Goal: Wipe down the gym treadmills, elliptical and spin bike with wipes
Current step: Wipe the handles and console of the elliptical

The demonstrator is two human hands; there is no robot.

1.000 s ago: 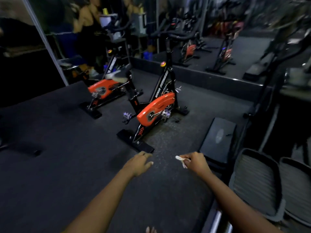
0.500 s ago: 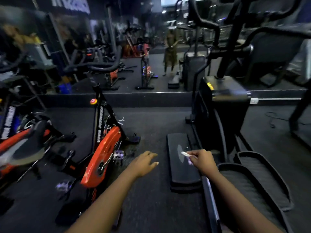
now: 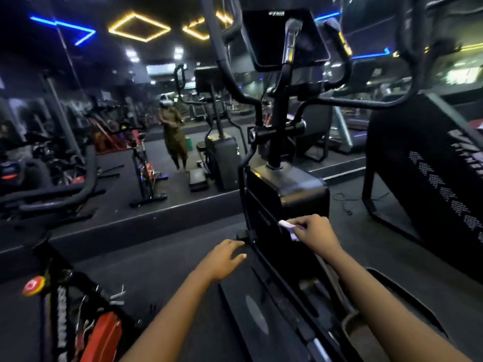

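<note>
Head view | your right hand (image 3: 315, 232) pinches the white wipe (image 3: 288, 227) against the elliptical (image 3: 287, 189) housing | your left hand (image 3: 222, 258) hovers relaxed, fingers loosely spread, just left of the elliptical | spin bike (image 3: 86, 325) far left of the elliptical.

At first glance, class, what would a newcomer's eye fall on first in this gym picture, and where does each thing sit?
The black elliptical fills the centre, its console rising to the top edge. At its dark housing the right hand pinches a white wipe, while the left hand hangs open beside it. Yellow diamond-shaped lights glow at upper left, and a red-and-black spin bike sits at lower left.
</note>
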